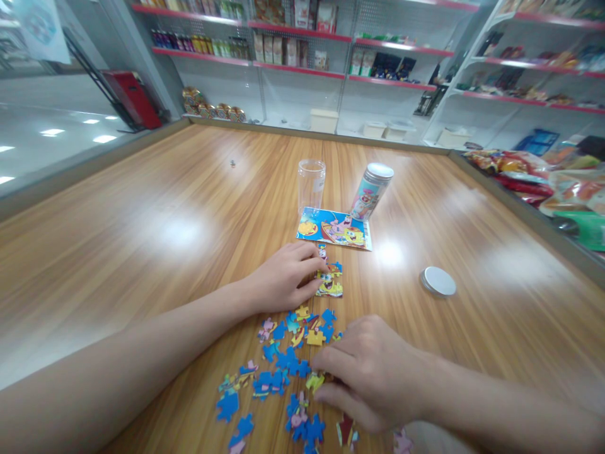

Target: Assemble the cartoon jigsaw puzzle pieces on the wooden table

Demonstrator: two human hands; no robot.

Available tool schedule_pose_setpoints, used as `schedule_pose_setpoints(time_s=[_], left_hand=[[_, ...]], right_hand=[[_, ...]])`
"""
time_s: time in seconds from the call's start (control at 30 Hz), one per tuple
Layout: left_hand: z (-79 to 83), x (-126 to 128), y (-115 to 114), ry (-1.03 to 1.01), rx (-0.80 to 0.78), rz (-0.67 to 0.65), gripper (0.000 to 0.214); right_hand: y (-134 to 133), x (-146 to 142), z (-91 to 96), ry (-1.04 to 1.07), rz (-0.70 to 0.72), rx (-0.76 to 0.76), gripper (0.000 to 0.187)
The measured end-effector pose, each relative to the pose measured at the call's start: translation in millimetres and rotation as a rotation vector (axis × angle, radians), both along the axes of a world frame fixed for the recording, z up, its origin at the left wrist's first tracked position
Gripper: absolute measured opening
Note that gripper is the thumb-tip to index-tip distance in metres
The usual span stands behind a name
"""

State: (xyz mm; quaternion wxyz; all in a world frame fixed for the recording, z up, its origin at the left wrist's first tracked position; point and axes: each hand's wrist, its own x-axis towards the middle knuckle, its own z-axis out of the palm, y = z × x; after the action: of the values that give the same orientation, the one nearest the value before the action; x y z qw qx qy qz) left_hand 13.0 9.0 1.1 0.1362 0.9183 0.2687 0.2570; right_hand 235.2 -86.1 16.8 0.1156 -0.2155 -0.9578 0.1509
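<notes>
- Left hand (286, 277), at the middle of the frame, lies at the left edge of the small joined puzzle section (333, 289); thumb and forefinger are slightly apart, and I cannot tell whether they grip a piece.
- Right hand (373, 372), lower and right of centre, has its thumb and forefinger bent narrow beside a yellow-green piece (314, 382); whether it is pinched, I cannot tell.
- Loose puzzle pieces (289, 360), mostly blue with some yellow and pink, are scattered across the bottom centre, some overlapping.
- Just above the joined section lies 1 picture card (333, 228) with cartoon figures.
- Behind the card, upper centre, stand 1 clear jar (311, 184) and, to its right, 1 printed canister (371, 194) with a silver top.
- Right of centre, 1 silver lid (438, 281) lies flat on the wooden table (189, 189).
- Stocked shelves (299, 68) cross the top of the frame.
</notes>
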Motion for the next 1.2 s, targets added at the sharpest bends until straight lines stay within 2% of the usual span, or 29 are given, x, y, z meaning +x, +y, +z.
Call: schedule_pose_setpoints(time_s=[0.23, 0.37, 0.43, 0.53, 0.6, 0.67, 0.77, 0.9, 1.03, 1.13, 1.2], left_hand=[[-1.0, 0, 0, -0.009, 0.011, 0.000, 0.021], [-1.6, 0, 0, -0.015, 0.012, -0.004, 0.021], [-2.4, 0, 0, -0.018, 0.009, -0.003, 0.021], [-3.2, 0, 1, -0.019, 0.006, -0.001, 0.021], [-3.2, 0, 1, -0.014, 0.003, -0.001, 0.021], [-3.0, 0, 1, -0.007, 0.005, 0.001, 0.021], [-2.8, 0, 1, -0.005, 0.006, 0.003, 0.020], [-2.5, 0, 1, -0.013, -0.001, 0.000, 0.020], [-1.0, 1, 1, -0.011, -0.001, -0.004, 0.020], [-0.4, 0, 1, -0.009, 0.003, -0.004, 0.020], [-1.1, 0, 1, -0.007, 0.003, -0.005, 0.020]], right_hand=[[-1, 0, 1.4, 0.099, -0.003, -0.127, 0.017], [6, -1, 3.3, 0.252, 0.012, -0.307, 0.010], [17, 3, 2.5, 0.344, -0.082, -0.402, 0.012], [43, 15, -2.3, 0.449, -0.410, -0.487, 0.018], [60, 23, -6.8, 0.484, -0.615, -0.460, 0.019], [71, 28, -10.5, 0.460, -0.723, -0.394, 0.017], [75, 31, -13.5, 0.398, -0.732, -0.291, 0.012], [73, 32, -13.5, 0.410, -0.745, -0.228, 0.004], [75, 33, -10.2, 0.241, -0.785, -0.059, 0.034], [77, 33, -8.2, 0.132, -0.764, 0.075, 0.032], [77, 32, -8.7, 0.133, -0.775, 0.089, 0.025]])
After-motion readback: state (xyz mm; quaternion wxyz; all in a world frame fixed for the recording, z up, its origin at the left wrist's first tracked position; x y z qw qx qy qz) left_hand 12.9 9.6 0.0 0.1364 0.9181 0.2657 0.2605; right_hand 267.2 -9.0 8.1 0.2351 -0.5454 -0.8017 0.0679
